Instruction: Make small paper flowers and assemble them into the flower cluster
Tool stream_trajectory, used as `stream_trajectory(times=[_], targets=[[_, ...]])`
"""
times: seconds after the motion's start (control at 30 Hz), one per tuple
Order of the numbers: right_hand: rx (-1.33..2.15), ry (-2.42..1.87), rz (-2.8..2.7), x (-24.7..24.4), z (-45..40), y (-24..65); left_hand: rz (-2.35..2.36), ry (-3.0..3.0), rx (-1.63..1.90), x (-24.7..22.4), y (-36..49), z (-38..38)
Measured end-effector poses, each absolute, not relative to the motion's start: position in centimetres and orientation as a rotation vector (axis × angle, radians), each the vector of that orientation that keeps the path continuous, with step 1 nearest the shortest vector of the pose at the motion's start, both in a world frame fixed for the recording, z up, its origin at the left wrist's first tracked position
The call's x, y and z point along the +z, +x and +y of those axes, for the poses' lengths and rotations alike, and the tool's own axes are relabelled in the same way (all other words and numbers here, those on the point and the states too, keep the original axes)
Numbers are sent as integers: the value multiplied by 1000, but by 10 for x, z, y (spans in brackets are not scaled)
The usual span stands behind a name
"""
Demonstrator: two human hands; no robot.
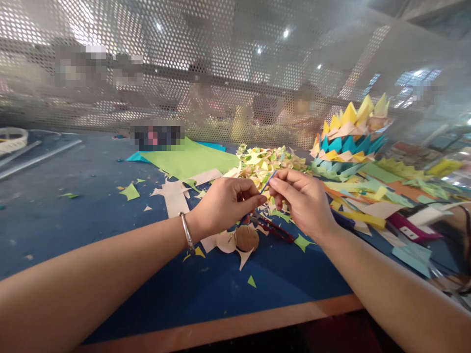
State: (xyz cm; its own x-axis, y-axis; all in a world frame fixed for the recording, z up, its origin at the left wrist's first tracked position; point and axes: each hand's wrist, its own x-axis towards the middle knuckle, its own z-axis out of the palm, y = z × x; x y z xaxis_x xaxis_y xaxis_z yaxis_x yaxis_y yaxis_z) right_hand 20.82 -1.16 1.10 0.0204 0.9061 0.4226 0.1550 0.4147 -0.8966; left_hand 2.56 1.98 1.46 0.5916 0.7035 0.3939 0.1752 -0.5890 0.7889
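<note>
A thin blue strip or stick (268, 182) slants between my two hands above the table. The fingertips of my left hand (230, 198), a silver bangle at its wrist, are pinched at the lower end. My right hand (303, 201) pinches the strip near its upper end between thumb and fingers. Below them lie a round brown disc (247, 239), a pale pink paper circle (225, 242) and a tool with dark red handles (277, 230), perhaps scissors, partly covered. Behind my hands is a heap of small cut paper pieces (272, 159).
A large green sheet (187, 159) lies over blue paper at the back. Folded-paper tiers (349, 139) stand at the back right. Paper strips (368, 211) and a purple power socket (412, 228) lie right. A perforated metal screen (165, 83) rises behind the blue table (73, 220).
</note>
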Motion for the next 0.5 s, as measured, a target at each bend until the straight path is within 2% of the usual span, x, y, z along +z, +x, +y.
stream_trajectory(times=[0.5], targets=[[565, -1096, -1646, 12, -13, 209, 627, 1690, 726, 21, 27, 19]])
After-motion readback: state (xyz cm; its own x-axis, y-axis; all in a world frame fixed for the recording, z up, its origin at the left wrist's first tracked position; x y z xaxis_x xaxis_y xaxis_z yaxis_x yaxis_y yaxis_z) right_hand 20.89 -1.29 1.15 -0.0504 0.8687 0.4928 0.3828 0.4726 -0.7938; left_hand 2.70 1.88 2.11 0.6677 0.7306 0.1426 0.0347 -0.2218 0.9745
